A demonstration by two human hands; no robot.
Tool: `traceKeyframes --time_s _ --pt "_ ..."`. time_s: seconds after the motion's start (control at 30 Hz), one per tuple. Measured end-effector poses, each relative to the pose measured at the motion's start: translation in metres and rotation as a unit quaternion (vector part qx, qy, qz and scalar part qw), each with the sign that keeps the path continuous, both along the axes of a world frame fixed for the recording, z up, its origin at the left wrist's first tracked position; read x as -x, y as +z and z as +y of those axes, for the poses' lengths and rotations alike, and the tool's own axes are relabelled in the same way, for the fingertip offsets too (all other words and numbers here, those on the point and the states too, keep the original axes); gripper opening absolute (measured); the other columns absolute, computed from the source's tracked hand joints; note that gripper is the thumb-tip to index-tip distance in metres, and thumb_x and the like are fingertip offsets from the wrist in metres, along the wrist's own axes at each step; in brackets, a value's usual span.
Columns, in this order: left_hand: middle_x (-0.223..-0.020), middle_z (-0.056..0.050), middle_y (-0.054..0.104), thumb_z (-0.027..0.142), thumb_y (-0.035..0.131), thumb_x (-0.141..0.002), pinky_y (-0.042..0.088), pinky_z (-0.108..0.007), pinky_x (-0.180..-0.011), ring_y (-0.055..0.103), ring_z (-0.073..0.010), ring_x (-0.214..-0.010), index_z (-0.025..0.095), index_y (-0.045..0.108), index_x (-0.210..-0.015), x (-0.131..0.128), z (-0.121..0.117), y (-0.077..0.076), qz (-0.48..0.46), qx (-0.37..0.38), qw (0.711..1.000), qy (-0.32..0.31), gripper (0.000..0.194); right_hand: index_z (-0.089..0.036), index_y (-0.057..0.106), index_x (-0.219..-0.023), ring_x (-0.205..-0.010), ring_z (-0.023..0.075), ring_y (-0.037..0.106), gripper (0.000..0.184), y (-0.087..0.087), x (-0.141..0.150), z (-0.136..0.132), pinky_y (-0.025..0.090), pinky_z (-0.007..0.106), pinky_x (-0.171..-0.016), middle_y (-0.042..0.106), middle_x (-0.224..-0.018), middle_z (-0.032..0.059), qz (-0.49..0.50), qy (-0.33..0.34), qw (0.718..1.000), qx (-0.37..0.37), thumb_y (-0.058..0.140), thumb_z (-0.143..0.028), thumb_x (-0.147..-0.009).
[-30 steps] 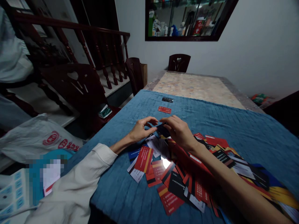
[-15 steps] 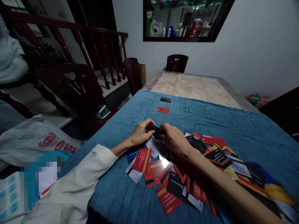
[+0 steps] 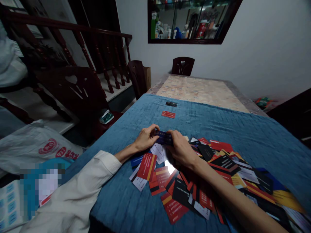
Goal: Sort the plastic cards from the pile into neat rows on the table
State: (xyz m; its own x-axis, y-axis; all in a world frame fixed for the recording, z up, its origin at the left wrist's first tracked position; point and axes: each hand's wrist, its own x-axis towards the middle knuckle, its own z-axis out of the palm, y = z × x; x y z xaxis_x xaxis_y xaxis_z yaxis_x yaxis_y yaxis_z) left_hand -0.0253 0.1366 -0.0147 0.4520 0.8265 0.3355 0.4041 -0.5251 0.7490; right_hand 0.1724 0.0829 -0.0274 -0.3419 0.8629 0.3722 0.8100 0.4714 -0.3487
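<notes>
A dark blue card (image 3: 164,137) is held between both my hands just above the blue cloth (image 3: 218,123). My left hand (image 3: 145,139) pinches its left end and my right hand (image 3: 180,149) grips its right end. Below and to the right of my hands lies a loose heap of red, black and white cards (image 3: 194,181). Farther off on the cloth lie a single red card (image 3: 168,114) and a single black card (image 3: 171,104), apart from the heap.
The blue cloth covers the near part of a long table (image 3: 201,90) with a marbled top. Dark wooden chairs (image 3: 75,94) stand at the left, one (image 3: 182,66) at the far end. A white plastic bag (image 3: 39,145) lies at the left. A stair railing (image 3: 97,48) runs behind.
My hands have closed together and lowered slightly toward me. The card between them has turned from edge-on to show its dark blue face.
</notes>
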Motion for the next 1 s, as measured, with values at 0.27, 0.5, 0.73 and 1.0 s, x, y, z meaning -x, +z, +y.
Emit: traceKeyframes --time_s 0.27,0.5,0.73,1.0 --pt "-0.074 0.004 0.056 0.014 0.061 -0.075 0.044 -0.021 -0.061 0.051 -0.0089 -0.06 0.017 0.058 -0.105 0.0 0.004 -0.007 -0.04 0.057 0.998 -0.009 0.03 -0.015 0.048 -0.13 -0.105 0.0279 0.057 0.05 -0.004 -0.005 0.005 0.054 0.042 -0.086 0.053 -0.118 0.0163 0.026 0.003 0.999 -0.046 0.055 -0.009 -0.081" --pt "-0.081 0.002 0.058 0.01 0.066 -0.068 0.047 -0.024 -0.066 0.053 -0.0108 -0.066 0.012 0.056 -0.123 0.0 0.006 -0.001 0.02 0.043 0.999 -0.024 0.056 -0.016 0.051 -0.132 -0.105 0.0312 0.056 0.051 -0.006 -0.012 0.011 0.054 0.048 -0.09 0.056 -0.116 0.0167 0.006 -0.016 0.997 -0.072 0.063 -0.021 -0.083" --pt "-0.088 -0.002 0.061 0.012 0.067 -0.071 0.05 -0.029 -0.075 0.056 -0.0139 -0.072 0.013 0.058 -0.123 -0.001 0.023 0.007 0.112 -0.01 0.993 -0.047 0.052 -0.019 0.055 -0.128 -0.112 0.0291 0.057 0.052 -0.004 -0.026 0.03 0.051 0.047 -0.097 0.058 -0.123 0.0139 0.019 -0.031 0.999 -0.014 0.064 -0.016 -0.077" --pt "-0.111 -0.008 0.055 0.017 0.073 -0.069 0.05 -0.037 -0.094 0.059 -0.0218 -0.097 0.015 0.061 -0.116 -0.011 0.065 0.016 0.207 -0.047 0.976 -0.055 0.048 -0.015 0.06 -0.122 -0.106 0.0249 0.06 0.046 0.005 -0.03 0.058 0.052 0.039 -0.093 0.056 -0.122 0.0138 0.06 -0.049 0.996 0.046 0.065 -0.017 -0.076"
